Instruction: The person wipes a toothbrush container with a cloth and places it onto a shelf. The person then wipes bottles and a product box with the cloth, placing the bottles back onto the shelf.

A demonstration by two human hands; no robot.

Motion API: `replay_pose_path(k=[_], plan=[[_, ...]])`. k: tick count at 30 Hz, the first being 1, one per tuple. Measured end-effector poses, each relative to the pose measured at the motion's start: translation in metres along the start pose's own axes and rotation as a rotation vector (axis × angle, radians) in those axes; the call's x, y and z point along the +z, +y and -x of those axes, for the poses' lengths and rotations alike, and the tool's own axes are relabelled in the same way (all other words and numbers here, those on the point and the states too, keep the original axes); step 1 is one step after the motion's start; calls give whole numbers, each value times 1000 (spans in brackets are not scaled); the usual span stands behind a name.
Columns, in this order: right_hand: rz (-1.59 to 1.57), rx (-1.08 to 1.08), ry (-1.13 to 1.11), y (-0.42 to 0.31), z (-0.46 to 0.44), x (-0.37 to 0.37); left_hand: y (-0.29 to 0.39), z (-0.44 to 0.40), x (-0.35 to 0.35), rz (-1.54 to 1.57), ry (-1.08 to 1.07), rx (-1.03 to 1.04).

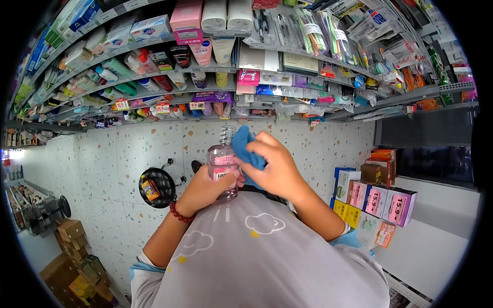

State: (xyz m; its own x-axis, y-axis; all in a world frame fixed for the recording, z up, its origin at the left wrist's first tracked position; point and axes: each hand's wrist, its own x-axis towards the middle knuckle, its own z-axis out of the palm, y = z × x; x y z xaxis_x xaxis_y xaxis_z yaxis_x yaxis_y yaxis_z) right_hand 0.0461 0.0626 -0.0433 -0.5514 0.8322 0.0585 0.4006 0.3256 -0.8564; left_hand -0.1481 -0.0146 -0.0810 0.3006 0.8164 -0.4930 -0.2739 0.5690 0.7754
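A clear bottle of pink liquid (219, 154) with a pink and white label stands upright in front of my apron. Around its lower part are the fingers of my left hand (206, 186), which has a red bead bracelet at the wrist. My right hand (273, 167) pinches a crumpled blue cloth (243, 143) against the bottle's upper right side. The bottle's top is clear and ridged. Part of the label is covered by my left fingers.
Store shelves (154, 76) packed with toiletries curve across the front. A black round stool (158, 188) with an orange packet stands at the left on the speckled floor. Cardboard boxes (71, 230) are at the far left, pink boxes (376, 199) at the right.
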Motion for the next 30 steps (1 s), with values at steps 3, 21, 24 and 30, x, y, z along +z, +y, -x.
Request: replay_pose_path(k=[3,21,24,30], plan=[[-89,5,56,4,0,5,3,3,-6,-84,76,0],[-1099,567,-168,8,-20,15,-5,-3,-20,419,-393,-58],[-978,445,-93,10,-14,13,5,0,-13,298,-328,-54],[-1126,687,155,49,-24,19,29,6,-2,200,-324,-28]])
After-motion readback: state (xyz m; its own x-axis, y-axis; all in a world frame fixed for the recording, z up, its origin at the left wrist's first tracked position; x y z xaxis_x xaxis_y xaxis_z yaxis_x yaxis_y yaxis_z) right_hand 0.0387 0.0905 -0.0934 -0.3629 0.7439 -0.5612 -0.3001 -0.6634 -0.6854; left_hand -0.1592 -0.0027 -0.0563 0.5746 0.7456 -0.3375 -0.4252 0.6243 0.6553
